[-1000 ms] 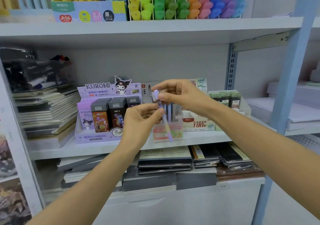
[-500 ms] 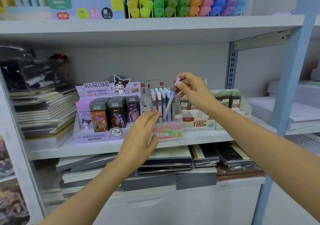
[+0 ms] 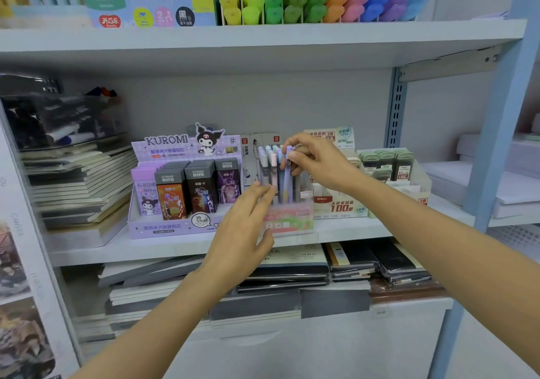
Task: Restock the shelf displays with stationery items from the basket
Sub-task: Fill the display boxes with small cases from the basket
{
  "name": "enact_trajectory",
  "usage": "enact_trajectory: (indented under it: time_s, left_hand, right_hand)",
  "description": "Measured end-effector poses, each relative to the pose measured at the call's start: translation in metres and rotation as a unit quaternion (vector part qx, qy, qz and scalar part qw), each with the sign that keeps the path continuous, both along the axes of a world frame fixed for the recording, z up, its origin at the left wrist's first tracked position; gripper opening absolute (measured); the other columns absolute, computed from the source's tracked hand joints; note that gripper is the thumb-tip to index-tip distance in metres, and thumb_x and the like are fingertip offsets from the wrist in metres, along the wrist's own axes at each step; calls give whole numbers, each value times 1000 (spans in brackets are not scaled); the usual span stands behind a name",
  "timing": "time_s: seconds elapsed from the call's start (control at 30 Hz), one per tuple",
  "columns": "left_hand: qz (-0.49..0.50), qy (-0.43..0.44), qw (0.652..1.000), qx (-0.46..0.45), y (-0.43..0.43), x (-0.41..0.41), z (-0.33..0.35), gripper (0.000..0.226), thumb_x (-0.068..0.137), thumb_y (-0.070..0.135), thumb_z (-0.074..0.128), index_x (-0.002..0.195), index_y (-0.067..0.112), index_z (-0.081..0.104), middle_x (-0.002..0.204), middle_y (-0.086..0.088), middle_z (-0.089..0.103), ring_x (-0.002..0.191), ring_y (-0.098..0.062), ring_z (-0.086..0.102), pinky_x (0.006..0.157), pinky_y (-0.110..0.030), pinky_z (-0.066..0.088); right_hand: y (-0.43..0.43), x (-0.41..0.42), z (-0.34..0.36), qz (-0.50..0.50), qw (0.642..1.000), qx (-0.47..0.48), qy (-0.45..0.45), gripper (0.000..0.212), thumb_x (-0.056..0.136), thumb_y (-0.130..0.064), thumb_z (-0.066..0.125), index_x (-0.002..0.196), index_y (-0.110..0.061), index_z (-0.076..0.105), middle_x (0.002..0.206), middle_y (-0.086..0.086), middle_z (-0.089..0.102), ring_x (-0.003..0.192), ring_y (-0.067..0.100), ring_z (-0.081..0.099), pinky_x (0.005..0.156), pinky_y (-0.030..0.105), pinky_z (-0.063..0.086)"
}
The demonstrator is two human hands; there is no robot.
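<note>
Bright, even light; soft shadow beneath the top shelf (image 3: 263, 42); edges at nine o'clock bowed, blurred.

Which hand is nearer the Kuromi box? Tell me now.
Left. The left hand is at the right end of the Kuromi box; the right hand is farther right, pinching a pen.

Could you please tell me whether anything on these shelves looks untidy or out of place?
Yes: the notebooks at the lower left of the bottom shelf lie in a slanted, overlapping heap instead of a squared stack.
</note>
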State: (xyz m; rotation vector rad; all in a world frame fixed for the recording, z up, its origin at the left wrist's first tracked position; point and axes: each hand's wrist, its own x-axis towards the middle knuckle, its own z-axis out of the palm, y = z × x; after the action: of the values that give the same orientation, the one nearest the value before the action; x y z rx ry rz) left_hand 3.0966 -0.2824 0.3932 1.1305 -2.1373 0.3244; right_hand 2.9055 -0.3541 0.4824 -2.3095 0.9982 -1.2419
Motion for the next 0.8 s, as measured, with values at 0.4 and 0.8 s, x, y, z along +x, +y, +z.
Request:
enact_trajectory:
  time_s: [0.4, 0.8]
  left_hand:
    - [9, -19, 1000, 0, -1, -1, 0, 70, 93, 16, 56, 153, 13, 20, 158, -2, 22, 149, -14, 8, 119, -26, 13]
    - [51, 111, 992, 22, 41, 31, -135, 42, 80, -1, 63, 121, 7, 57, 118, -8, 54, 106, -21, 50, 90, -26, 39]
  right_hand:
    - [-2, 10, -16, -77, 996, -37, -24, 14, 90, -6, 64, 103, -11, 60, 88, 5, 64, 73, 13, 61, 70, 26, 55]
    - [64, 45, -149, 30, 999, -3, 19, 9, 93, -18, 61, 87, -15, 67, 74, -1, 65, 64, 12, 57, 59, 23, 46]
